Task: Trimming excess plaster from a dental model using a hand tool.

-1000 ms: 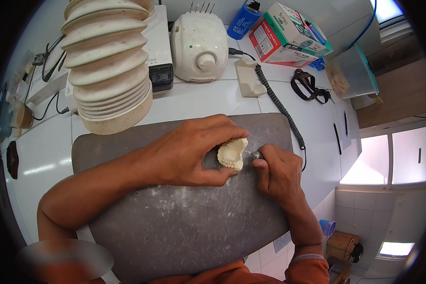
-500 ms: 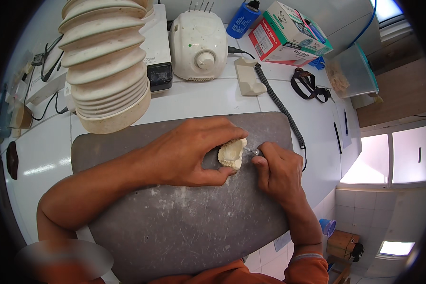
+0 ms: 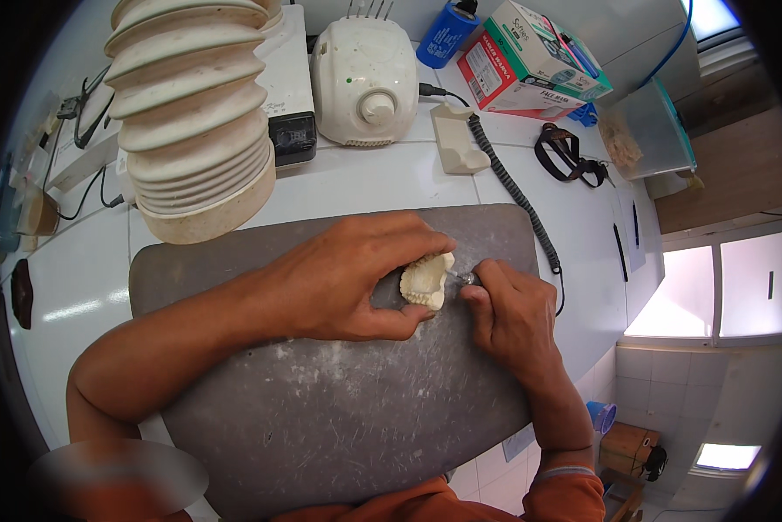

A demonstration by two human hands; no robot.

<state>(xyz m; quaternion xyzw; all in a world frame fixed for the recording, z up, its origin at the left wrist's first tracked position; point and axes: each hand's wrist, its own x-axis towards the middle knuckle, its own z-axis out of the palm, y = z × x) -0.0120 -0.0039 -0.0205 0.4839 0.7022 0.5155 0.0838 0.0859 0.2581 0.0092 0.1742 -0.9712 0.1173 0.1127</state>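
Note:
Between the thumb and fingers of my left hand (image 3: 356, 278) is a cream plaster dental model (image 3: 425, 281), its row of teeth facing left and down. My right hand (image 3: 517, 309) is closed round a rotary handpiece (image 3: 469, 279), whose metal nose shows past the fingers. The thin bur at its tip points left and meets or nearly meets the right edge of the model; I cannot tell whether it touches. Most of the handpiece is hidden in my palm. Both hands are over a grey, dust-specked work mat (image 3: 347, 426).
A ribbed white suction hose (image 3: 191, 113) hangs at the left. Behind the mat stand a white control unit (image 3: 367, 83), a handpiece rest (image 3: 457, 139) and a blue can (image 3: 447, 35). A coiled black cord (image 3: 517, 187) runs down the right. Stacked boxes (image 3: 530, 65) and black straps (image 3: 569, 157) lie beyond.
Hardly anything differs. The view has shifted very slightly, and both hands keep their hold on the dental model and the handpiece.

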